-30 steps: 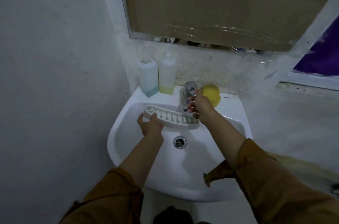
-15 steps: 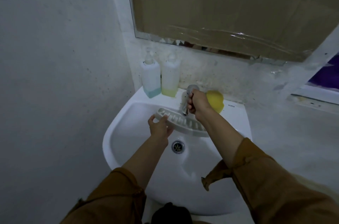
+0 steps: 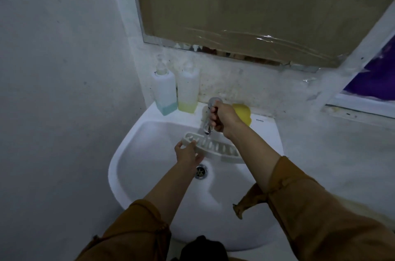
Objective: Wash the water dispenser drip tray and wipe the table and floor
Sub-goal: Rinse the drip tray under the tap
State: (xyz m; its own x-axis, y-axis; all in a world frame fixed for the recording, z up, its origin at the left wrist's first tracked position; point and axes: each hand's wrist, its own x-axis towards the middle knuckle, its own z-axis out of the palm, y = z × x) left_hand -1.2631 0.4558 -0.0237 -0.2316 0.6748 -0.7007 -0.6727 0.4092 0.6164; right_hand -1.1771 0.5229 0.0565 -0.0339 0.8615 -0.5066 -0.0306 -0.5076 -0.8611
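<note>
A long white slotted drip tray (image 3: pixel 222 149) lies across the white sink (image 3: pixel 149 175), just under the chrome tap (image 3: pixel 208 119). My left hand (image 3: pixel 187 154) grips the tray's left end, thumb on its rim. My right hand (image 3: pixel 223 118) is curled around the tap's handle at the back of the basin. A thin stream of water seems to fall from the spout onto the tray, though it is hard to see. My right forearm hides the tray's right end.
Two soap bottles, one with blue liquid (image 3: pixel 164 94) and one with yellow (image 3: pixel 188 93), stand at the sink's back left. A yellow sponge (image 3: pixel 243 111) lies behind my right hand. The drain (image 3: pixel 201 172) sits mid-basin. A covered mirror (image 3: pixel 256 8) hangs above, a wall on the left.
My right hand has closed round the tap handle and stayed there. My left hand shifted the tray slightly under the spout. My head moved closer and lower toward the sink.
</note>
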